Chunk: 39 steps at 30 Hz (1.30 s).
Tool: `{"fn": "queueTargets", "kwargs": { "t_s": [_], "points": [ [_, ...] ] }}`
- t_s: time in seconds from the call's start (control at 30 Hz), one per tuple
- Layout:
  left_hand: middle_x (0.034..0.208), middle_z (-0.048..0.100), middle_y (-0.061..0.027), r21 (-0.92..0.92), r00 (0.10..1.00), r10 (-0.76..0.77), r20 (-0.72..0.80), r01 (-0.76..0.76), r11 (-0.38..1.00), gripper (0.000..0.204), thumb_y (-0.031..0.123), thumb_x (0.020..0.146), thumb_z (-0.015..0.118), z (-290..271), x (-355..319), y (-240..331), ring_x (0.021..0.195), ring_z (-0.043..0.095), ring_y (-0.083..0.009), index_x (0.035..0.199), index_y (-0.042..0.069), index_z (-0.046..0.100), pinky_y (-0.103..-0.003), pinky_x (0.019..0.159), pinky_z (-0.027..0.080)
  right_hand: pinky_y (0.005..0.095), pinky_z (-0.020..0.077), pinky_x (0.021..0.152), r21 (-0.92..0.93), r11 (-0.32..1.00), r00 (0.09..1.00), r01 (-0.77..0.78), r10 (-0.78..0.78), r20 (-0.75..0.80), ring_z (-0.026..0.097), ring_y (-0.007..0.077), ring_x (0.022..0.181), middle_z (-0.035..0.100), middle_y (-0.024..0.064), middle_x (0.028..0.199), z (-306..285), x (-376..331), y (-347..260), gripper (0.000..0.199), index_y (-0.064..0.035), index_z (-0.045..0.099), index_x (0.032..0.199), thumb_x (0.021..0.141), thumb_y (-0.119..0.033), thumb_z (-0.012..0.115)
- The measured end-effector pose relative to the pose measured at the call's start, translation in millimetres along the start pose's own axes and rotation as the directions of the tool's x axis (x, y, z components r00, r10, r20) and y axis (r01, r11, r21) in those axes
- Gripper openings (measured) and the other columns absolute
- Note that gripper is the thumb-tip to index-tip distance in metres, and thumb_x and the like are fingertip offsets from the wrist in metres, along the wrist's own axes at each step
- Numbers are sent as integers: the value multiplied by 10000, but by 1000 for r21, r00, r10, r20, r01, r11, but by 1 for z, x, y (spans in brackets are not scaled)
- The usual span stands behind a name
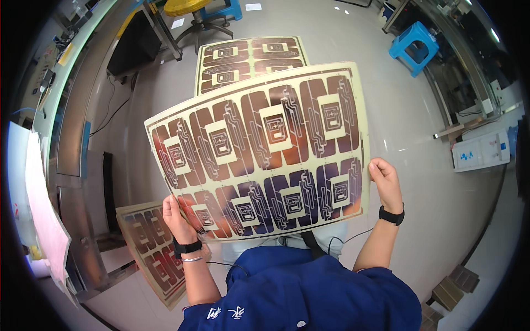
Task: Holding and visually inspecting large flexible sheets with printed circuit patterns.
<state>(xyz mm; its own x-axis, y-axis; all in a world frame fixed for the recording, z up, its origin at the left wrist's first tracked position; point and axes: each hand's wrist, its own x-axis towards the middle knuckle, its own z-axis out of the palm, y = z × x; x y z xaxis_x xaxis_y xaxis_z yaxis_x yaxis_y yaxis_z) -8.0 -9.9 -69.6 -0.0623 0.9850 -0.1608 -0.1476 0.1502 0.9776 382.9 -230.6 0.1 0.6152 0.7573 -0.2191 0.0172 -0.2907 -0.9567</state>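
Now left fingers (170, 205), right fingers (377, 164) pinch patterned sheet (255, 154) at side edges; wide floor (400, 132) toward right-hand blue stool (418, 45)

The held panel (262, 176) has smooth, glossy, copper-toned metallic areas on a cream base; the base material cannot be determined. The rear panel (251, 58) and the lower-left panel (144, 240) carry similar metallic faces. The floor (414, 127) is smooth and glossy, with bright reflections. The right-hand stool (418, 46) is smooth plastic with a slight sheen. The shirt (309, 292) is matt cloth. The wristbands (391, 215) have a matt black finish. The bangle (192, 259) is polished metal. The pink sheet (45, 198) appears to be matt paper.
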Motion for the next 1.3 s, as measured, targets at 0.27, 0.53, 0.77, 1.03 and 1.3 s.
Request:
{"fn": "queueTargets", "kwargs": {
  "t_s": [0.27,0.53,0.77,1.03,1.3],
  "points": [
    [656,535,10,-89,999,-16,36,19,996,158,190,929,495,-1,0,9,538,468,-39,816,81,522,-153,458,373,196,353,610,-1,1000,1000,18,-18,-1,399,36,652,463,-58,695,2,3,0,185,-24,542,793,920,-153,500],
    [796,565,26,-116,991,-47,124,62,991,109,158,905,538,-7,-1,22,721,489,-44,935,57,567,-184,656,408,189,358,590,35,999,995,-31,34,-98,416,28,634,491,-57,706,6,1,2,212,-51,523,779,932,-192,480],
    [749,553,27,-167,990,-13,141,37,985,164,193,931,482,-2,-3,40,628,482,-39,933,53,567,-166,558,402,205,404,629,139,990,983,-7,33,-181,490,39,684,560,-28,766,14,1,3,186,-49,557,933,944,-208,462],
    [784,565,-33,-340,936,330,124,-273,900,120,193,904,542,-3,0,72,674,532,-93,920,75,544,-232,592,456,298,406,906,274,888,921,370,-312,-235,518,126,984,543,57,1081,10,11,-14,253,-48,458,1180,942,-131,454],
    [1236,456,-172,-475,833,491,255,-335,814,250,-3,768,637,8,16,59,1113,493,-250,1001,33,555,-360,924,462,358,472,892,468,815,928,341,-211,-309,552,170,1027,557,98,1093,46,42,-34,249,-39,463,1155,931,-144,439]
  ]
}}
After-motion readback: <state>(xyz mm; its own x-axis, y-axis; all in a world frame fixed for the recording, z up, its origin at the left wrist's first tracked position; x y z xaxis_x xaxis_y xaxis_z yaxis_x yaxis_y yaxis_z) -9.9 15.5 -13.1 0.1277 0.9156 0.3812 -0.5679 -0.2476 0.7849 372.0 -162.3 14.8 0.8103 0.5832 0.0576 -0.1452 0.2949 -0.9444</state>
